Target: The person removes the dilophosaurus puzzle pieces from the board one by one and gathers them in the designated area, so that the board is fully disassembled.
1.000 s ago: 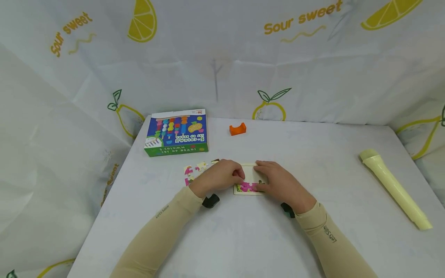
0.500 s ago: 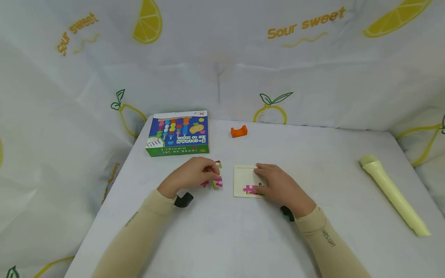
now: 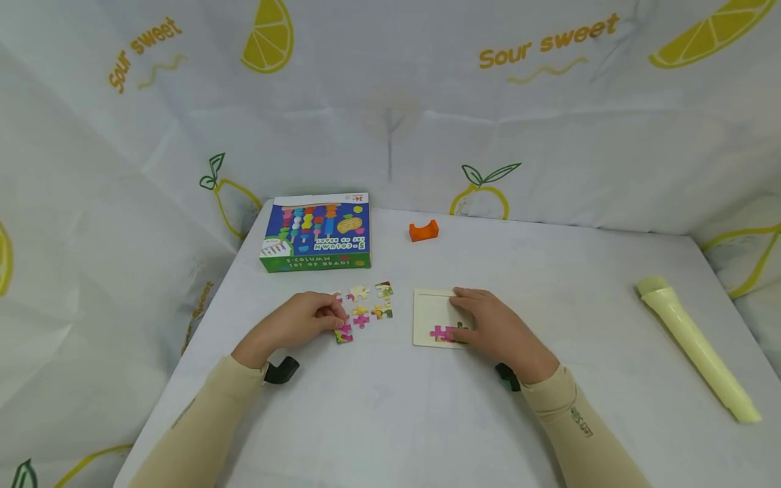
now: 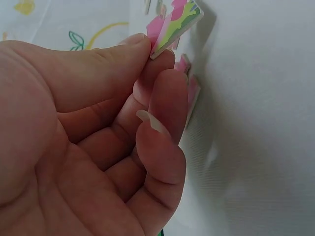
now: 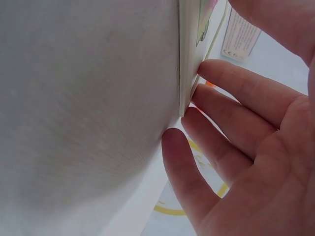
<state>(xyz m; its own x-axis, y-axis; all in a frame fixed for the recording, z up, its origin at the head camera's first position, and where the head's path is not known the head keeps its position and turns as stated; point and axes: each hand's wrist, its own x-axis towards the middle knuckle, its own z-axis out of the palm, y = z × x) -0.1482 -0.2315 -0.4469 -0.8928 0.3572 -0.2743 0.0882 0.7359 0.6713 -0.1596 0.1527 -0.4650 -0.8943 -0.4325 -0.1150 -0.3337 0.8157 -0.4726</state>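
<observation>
My left hand (image 3: pixel 299 324) pinches a pink and green jigsaw piece (image 4: pixel 179 24) between thumb and forefinger, tilted off the table in the left wrist view. Loose jigsaw pieces (image 3: pixel 361 316), several of them pink, yellow and white, lie just beyond these fingers. To their right is a pale puzzle board (image 3: pixel 432 308) with a raised rim. A few pink pieces (image 3: pixel 441 333) sit along its near side. My right hand (image 3: pixel 497 332) rests on the board's right side, covering part of it; in the right wrist view its extended fingers (image 5: pixel 236 91) touch the board's edge.
A blue and green bead-set box (image 3: pixel 317 234) lies at the back left. Right of it stands an orange curved block (image 3: pixel 424 231). A pale yellow toy microphone (image 3: pixel 698 349) lies at the far right. A lemon-print cloth (image 3: pixel 390 149) hangs behind the table.
My left hand has drawn back leftward from the board to the loose pieces and now pinches a jigsaw piece. A green-edged piece has gone from the board's near left corner. My right hand stays put.
</observation>
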